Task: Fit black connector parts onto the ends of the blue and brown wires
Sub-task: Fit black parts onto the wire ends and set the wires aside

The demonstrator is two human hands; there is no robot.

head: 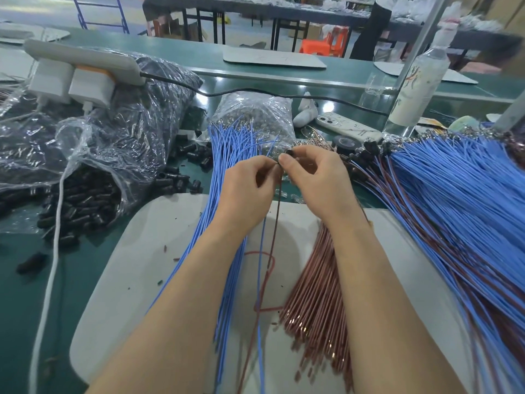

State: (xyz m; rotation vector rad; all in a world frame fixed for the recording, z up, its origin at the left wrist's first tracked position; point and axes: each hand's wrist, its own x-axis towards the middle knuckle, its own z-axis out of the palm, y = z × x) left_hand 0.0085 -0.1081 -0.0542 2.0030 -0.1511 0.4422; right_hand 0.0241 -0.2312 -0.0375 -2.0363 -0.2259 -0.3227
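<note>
Left hand, frame centre: grip pinched on the top end of a brown wire, apparently a blue wire too. Both run near-vertical down to the bottom edge. The black connector sits just up-right of that pinch, touching it, clamped in the right hand grip. It's small, dark and mostly hidden; my read is it's not seated yet and needs a push along the wire axis.

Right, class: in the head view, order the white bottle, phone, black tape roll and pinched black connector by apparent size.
1. white bottle
2. phone
3. black tape roll
4. black connector, mostly hidden in the right hand
</note>
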